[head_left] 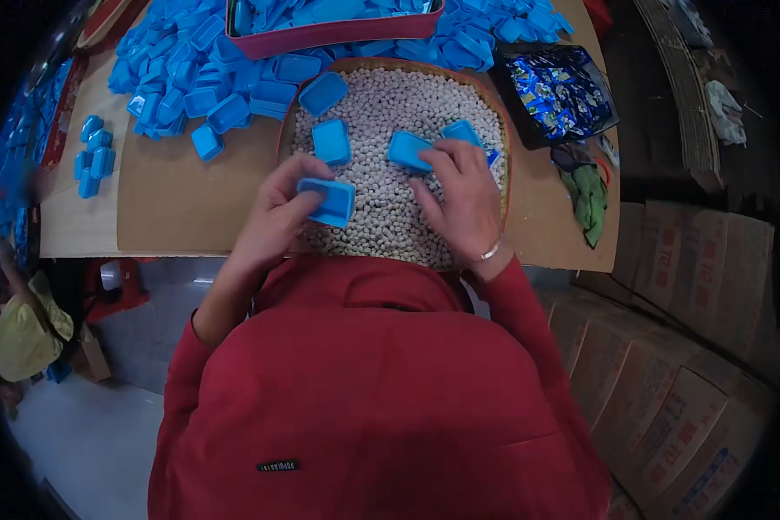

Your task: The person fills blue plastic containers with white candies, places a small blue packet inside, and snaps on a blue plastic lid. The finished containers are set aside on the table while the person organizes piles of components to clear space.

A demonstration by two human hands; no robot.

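My left hand [288,206] pinches a small blue plastic tray [338,208] over the near left part of a wide basin [504,186] full of pale round beads [377,221]. On the beads to the right is my right hand [466,195], its thumb apart from the curved fingers and the fingertips right at the edge of a second blue tray [405,149]. Another blue tray [461,132] lies just beyond those fingers, near a small shiny blue packet [492,158]. Two more trays, one upper [324,94] and one lower [330,141], rest along the left side.
A large heap of blue trays [182,74] covers the back, around a red-rimmed bin [338,36] of more. Shiny blue packets [563,91] fill a black tray at right, near a green cloth [587,199]. Several blue pieces [95,158] sit left. Cardboard boxes [667,416] stand at lower right.
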